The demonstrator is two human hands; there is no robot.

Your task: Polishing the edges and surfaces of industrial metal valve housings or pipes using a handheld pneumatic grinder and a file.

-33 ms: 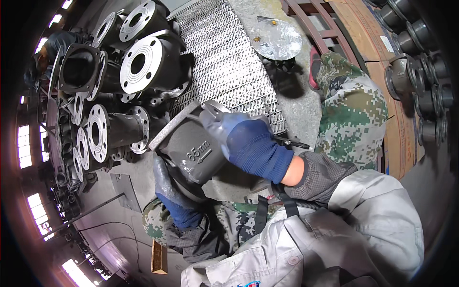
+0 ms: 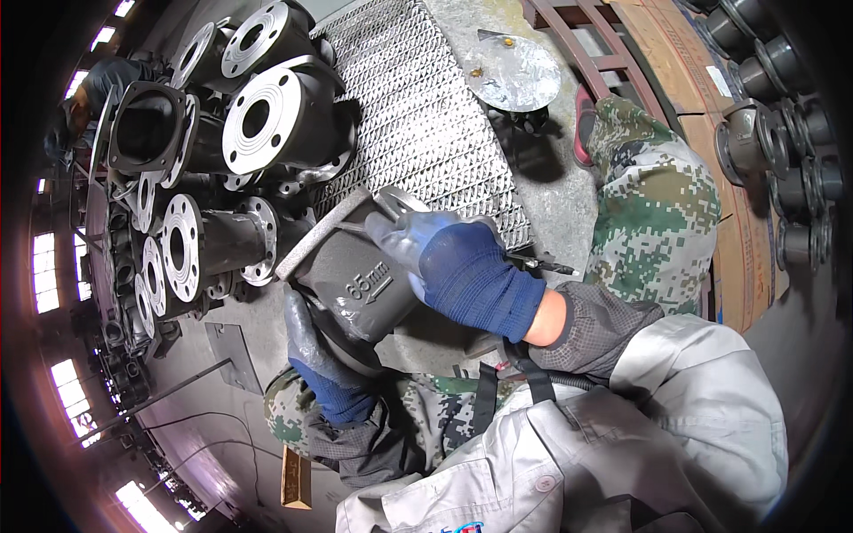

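Note:
A dark grey flanged casting (image 2: 342,289) with raised lettering and an arrow lies tilted in front of me, its rough-edged flange toward the upper left. My left hand (image 2: 315,342), in a grey-coated blue glove, holds the casting from its lower left side; most of its fingers are hidden behind it. Over the casting's top, my right hand (image 2: 422,244), gloved alike, is closed around a slim rod-like tool (image 2: 544,264). The tool's thin front end meets the area near the flange edge, and its dark rear end sticks out past my wrist. Its exact kind is hidden by the glove.
Flanged castings (image 2: 258,120) are piled at the left. A silvery metal mesh sheet (image 2: 404,98) lies beyond my hands, beside a round metal-topped stool (image 2: 515,73). At the right are cardboard (image 2: 684,80), a red-brown frame (image 2: 597,40) and more castings (image 2: 753,142). Another person (image 2: 75,107) is at the far left.
My right hand and the tool have shifted slightly to the left and down along the casting's flange. My left hand and the casting stay practically where they were.

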